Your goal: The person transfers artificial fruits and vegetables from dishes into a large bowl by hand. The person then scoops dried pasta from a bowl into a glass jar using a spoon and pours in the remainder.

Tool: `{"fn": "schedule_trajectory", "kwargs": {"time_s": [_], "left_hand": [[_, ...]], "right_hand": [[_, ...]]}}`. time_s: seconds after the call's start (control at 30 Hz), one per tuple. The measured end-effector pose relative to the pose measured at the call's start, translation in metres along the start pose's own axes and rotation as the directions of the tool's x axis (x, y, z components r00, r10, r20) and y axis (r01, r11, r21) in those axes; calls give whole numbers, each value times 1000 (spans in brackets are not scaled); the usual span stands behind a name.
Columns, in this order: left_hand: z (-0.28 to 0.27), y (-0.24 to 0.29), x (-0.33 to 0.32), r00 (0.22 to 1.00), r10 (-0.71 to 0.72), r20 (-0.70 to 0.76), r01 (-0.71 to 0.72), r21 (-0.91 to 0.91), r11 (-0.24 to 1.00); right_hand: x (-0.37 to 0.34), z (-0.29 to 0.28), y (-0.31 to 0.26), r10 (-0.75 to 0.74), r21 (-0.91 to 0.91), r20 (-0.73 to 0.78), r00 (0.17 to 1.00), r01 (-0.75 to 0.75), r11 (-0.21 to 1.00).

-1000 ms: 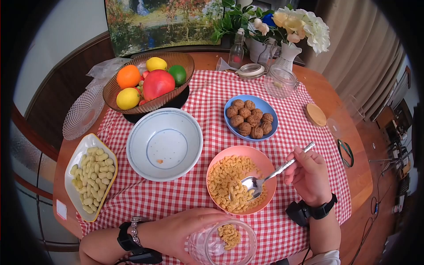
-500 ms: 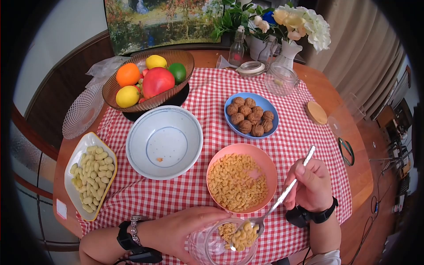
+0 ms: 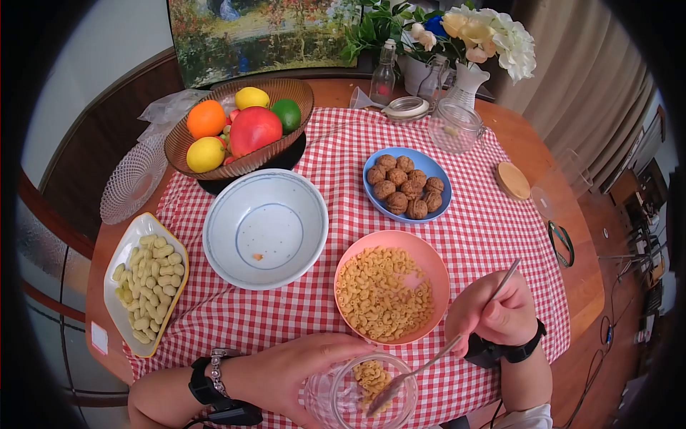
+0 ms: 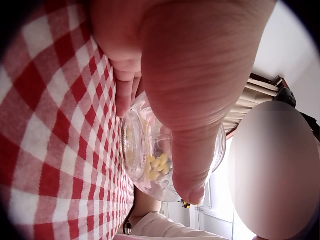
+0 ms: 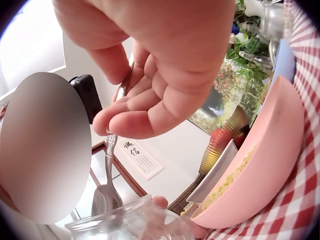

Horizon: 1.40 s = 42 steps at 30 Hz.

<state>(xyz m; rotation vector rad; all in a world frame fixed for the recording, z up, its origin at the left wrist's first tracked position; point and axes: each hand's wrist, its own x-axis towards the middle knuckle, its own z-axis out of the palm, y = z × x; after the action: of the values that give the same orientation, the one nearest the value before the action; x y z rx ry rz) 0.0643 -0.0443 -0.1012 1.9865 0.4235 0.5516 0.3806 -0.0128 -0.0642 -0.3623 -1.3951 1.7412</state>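
The clear, round glass jar (image 3: 341, 406) stands nearest on the red-and-white checked cloth (image 3: 471, 186), likely slippery and breakable; the person's left hand (image 3: 294, 373) curls round its side, a sound hold. Above its mouth, the right hand (image 3: 498, 314) pinches a silver metal spoon (image 3: 437, 355) by the handle, seemingly light and stiff. Beyond sits a round pink bowl (image 3: 437, 268) of small yellow macaroni (image 3: 382, 293).

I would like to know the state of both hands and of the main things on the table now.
Glass jar: open, some pasta inside
Spoon: tilted, its bowl at the jar's mouth
Left hand: around the jar
Right hand: holding the spoon
Pink bowl: partly filled with pasta
White-blue bowl: only small bits inside
Blue plate: loaded with walnuts
Dish: peanuts in shells
Fruit bowl: well filled
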Motion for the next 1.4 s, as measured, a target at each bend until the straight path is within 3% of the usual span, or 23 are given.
{"fn": "schedule_trajectory", "kwargs": {"time_s": [0.13, 0.2, 0.23, 0.3, 0.37, 0.43, 0.57, 0.77, 0.83, 0.87, 0.93, 1.4], "left_hand": [[2, -4, -1, 1000, 2, 1, -2, -16, 1000], [2, -3, -4, 1000, 5, -13, -5, 7, 1000], [2, -3, -5, 1000, 10, -26, -9, 29, 1000], [1, -1, -4, 1000, -4, -17, 5, 31, 1000], [-1, 2, -1, 1000, -18, -7, 18, 32, 999], [-4, 4, 4, 989, -126, 77, 132, -74, 989], [-5, 5, 4, 987, -133, 87, 138, -64, 988], [-3, 3, 3, 986, -139, 93, 149, -110, 983], [0, 0, -2, 1000, -18, 8, 18, 30, 999], [-1, 2, 0, 1000, -18, 7, 18, 30, 999], [-6, 6, 6, 983, -142, 113, 150, -60, 987], [-4, 4, 4, 988, -131, 87, 137, -73, 988]], "right_hand": [[4, -4, 4, -81, 103, -14, 997, 82, 991], [7, -7, 7, -134, 215, -174, 976, 170, 962], [8, -9, 8, -134, 214, -172, 976, 170, 962], [11, -16, 8, -62, 221, -375, 925, 154, 963], [11, -26, 10, -28, 221, -399, 916, 125, 967], [12, -34, 13, 75, 226, -515, 854, 51, 973], [12, -49, 16, 167, 257, -580, 798, -16, 966], [14, -52, 17, 225, 243, -606, 763, -92, 966], [15, -49, 16, 239, 246, -608, 758, -106, 964], [16, -47, 16, 252, 248, -609, 752, -121, 961], [16, -48, 17, 261, 243, -609, 749, -137, 960], [17, -48, 21, 304, 264, -602, 738, -175, 948]]}}
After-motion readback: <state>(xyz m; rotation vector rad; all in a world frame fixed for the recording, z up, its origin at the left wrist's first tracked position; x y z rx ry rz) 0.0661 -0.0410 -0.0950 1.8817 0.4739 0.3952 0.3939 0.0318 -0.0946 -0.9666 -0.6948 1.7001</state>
